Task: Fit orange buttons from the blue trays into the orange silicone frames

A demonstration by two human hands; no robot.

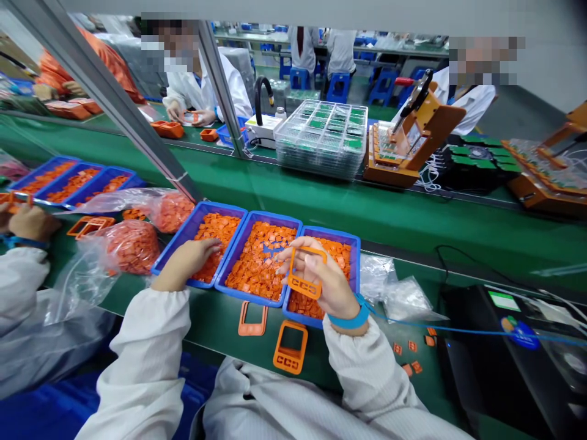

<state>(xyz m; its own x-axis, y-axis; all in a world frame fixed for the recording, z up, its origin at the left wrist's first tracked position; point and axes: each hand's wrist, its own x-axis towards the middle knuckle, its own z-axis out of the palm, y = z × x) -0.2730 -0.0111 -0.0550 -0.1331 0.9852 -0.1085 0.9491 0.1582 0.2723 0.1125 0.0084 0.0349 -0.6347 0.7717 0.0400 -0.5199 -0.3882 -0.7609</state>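
Observation:
My left hand [187, 261] reaches over the left blue bin [177, 249], its fingers drawn together at the small orange plastic pieces [215, 227]. Whatever lies between those fingertips is hidden. Above the right blue bin [354, 260], my right hand [334, 282] grips an orange plastic frame [304, 286] with a large opening and small cut-outs along its lower bar. A blue wrist strap [351, 316] circles that wrist. Between these two bins stands a middle blue bin [250, 294] of similar pieces. On the table in front lie a paler orange frame [252, 330] and a thicker orange frame [289, 360].
Bags of orange pieces [132, 245] lie left, beside a co-worker's hand [32, 223]. Clear plastic bags [406, 296] and a black device [495, 366] are at right, with several loose pieces [413, 346] between. A metal post [114, 104] slants across the left.

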